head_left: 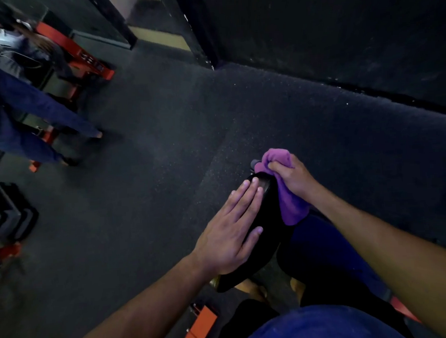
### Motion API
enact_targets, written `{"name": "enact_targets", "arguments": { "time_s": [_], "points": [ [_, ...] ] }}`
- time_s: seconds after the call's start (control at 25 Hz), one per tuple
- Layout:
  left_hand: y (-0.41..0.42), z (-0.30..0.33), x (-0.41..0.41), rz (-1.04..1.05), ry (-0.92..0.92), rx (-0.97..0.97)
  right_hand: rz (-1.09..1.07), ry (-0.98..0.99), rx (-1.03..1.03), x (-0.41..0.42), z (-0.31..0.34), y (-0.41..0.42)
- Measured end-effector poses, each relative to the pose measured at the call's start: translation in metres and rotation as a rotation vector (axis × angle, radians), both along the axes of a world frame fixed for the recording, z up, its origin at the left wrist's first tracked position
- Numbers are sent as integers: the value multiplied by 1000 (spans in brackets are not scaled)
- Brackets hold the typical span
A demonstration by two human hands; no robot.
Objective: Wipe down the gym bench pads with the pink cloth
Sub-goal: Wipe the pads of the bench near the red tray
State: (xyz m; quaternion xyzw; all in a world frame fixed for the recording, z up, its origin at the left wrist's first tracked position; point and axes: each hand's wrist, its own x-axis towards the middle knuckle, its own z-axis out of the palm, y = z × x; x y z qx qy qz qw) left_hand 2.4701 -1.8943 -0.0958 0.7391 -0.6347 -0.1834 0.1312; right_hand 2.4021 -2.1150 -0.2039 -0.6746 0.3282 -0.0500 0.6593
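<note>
A narrow black bench pad (267, 215) runs away from me in the lower middle of the head view. My left hand (233, 230) lies flat on its left side with straight fingers. My right hand (292, 176) grips the bunched pink-purple cloth (291, 206) against the pad's far right edge, near its tip. Part of the cloth hangs down the pad's right side. My legs in dark blue trousers hide the pad's near end.
Dark speckled rubber floor (164, 146) surrounds the bench. A black wall (339, 33) stands to the right. Another person in blue trousers (20, 112) walks at the left, beside orange gym frames (76, 55). Orange bench parts (201, 327) sit below me.
</note>
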Motion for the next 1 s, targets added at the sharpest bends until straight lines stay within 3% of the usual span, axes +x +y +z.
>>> {"name": "enact_targets", "arguments": {
  "time_s": [0.24,0.48,0.64,0.76,0.88,1.0],
  "points": [
    [0,3,0,-10,-25,7,244,316,52,-7,-39,-19],
    [-34,1,9,9,-55,-5,-133,323,232,-42,-56,-63],
    [-39,0,11,-27,-3,28,41,319,127,-26,-75,-30],
    [-42,1,13,-47,22,33,167,279,108,-10,-146,-10],
    [-43,-2,16,-31,59,36,282,491,100,-4,-239,-16],
    [-42,2,15,-51,85,17,137,645,223,-1,-223,-16]
  ]
}}
